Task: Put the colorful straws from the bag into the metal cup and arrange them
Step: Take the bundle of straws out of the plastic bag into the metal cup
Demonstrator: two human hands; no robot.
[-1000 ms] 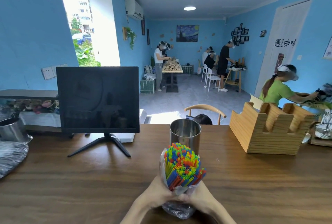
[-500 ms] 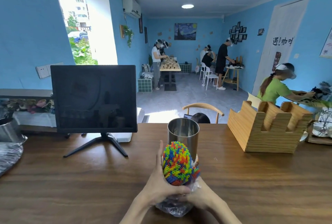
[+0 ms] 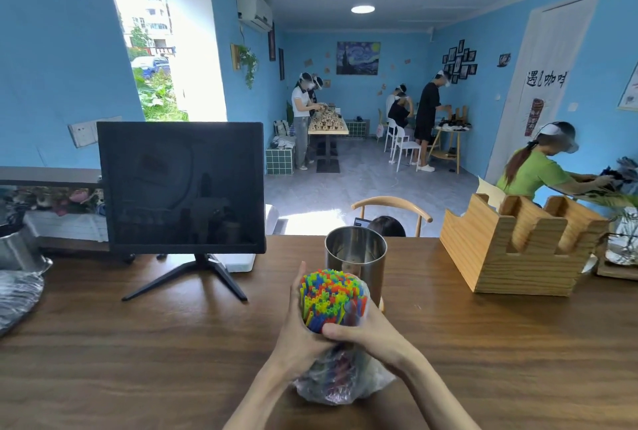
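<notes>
Left hand point(image 3: 299, 327): I see it wrapped round the straws point(image 3: 331, 295)
Right hand point(image 3: 367, 329): clasps straws and bag point(image 3: 340, 379)
Risk: loose bundle could fan out, miss the cup point(image 3: 355, 258), or tip it

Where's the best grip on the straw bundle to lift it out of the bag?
Grip the bundle of colorful plastic straws around its exposed upper part, from above: the crumpled clear plastic bag covers the lower part, and both hands already wrap the middle.

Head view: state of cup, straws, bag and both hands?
metal cup: upright, empty as far as seen
straws: bundled, ends out of the bag
bag: open, bunched low
left hand: wrapped round bundle
right hand: wrapped round bundle
monitor: dark
</notes>
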